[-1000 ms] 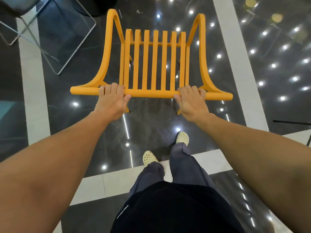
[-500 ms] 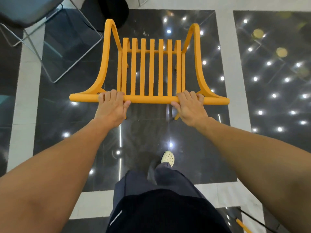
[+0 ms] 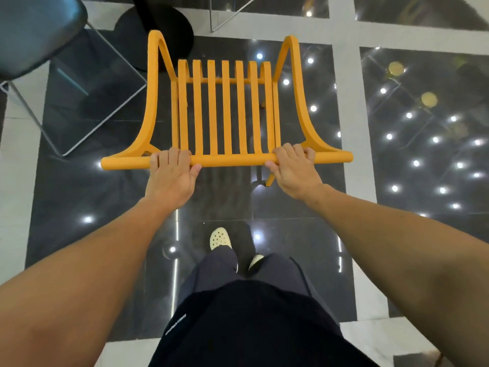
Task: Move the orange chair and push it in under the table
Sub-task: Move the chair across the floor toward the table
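Note:
The orange chair (image 3: 227, 107) is seen from above, with slatted seat and curved armrests, its top rail running across the middle of the view. My left hand (image 3: 171, 176) grips that rail left of centre. My right hand (image 3: 294, 169) grips it right of centre. One orange rear leg tip shows below the rail by my right hand. A black round table base (image 3: 169, 33) with its column stands on the floor just beyond the chair's front left. The table top is out of view.
A black-seated chair (image 3: 34, 30) on a thin metal sled frame (image 3: 79, 133) stands at the left, close to the orange chair. Another metal frame (image 3: 225, 19) shows at the top. The floor is glossy dark tile with pale strips. My feet (image 3: 219, 238) are below.
I have walked forward with the chair in both hands. The black table base and the black-seated chair have come further into view at the top and left.

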`<state>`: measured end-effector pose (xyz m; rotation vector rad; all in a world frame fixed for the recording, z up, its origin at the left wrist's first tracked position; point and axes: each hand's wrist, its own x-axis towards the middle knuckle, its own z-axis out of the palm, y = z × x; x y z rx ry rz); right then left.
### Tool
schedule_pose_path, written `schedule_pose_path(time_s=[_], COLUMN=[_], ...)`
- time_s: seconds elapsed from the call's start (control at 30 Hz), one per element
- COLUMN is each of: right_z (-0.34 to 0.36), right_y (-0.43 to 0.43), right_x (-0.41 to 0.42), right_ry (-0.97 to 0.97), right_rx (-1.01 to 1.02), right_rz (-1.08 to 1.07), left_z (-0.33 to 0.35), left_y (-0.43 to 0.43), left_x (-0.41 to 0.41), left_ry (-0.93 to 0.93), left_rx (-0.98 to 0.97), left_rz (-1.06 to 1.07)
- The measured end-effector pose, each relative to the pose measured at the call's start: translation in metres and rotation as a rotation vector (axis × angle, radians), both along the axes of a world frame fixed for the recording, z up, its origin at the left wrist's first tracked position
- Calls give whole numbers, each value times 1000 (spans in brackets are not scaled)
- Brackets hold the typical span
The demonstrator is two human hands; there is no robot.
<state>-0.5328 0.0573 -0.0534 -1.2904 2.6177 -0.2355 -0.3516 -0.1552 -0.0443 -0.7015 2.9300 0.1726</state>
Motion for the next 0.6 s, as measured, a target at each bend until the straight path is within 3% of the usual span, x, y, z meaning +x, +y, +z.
schedule_pose_path(time_s=[0.6], right_z=[-1], right_y=[-94], right_x=[-270], right_ry=[9], right_rx=[-12], right_rz=[321], left_z=[-3], left_y=[-24], left_x=[-212], left_ry=[79], left_rx=[-10], left_rz=[363])
